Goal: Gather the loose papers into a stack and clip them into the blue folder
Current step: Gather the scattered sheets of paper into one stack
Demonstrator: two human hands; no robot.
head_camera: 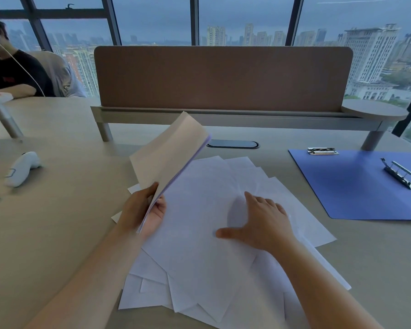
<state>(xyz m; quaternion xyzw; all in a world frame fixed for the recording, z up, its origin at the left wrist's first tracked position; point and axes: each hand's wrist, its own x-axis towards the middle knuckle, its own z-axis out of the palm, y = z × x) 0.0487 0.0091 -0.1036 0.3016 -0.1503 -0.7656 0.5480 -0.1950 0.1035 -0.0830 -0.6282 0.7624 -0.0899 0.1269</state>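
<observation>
A pale desk (57,233) stood before tall city windows (152,20), loose papers (199,269) fanned across it, the blue folder (356,186) lying open to their right. The left hand (144,210) pinched a raised stack (166,155); the right hand (259,222) lay flat, fingers spread, on the sheets.

Loose papers (199,233) fanned on the worktop (57,222) directly before me; my right grip (259,224) lies on them, my left grip (145,212) at their left edge with a raised stack (169,157). Folder (356,186) open to the right, well apart from the papers, a controller (22,168) far left. Divider screen (223,78) behind everything.
</observation>
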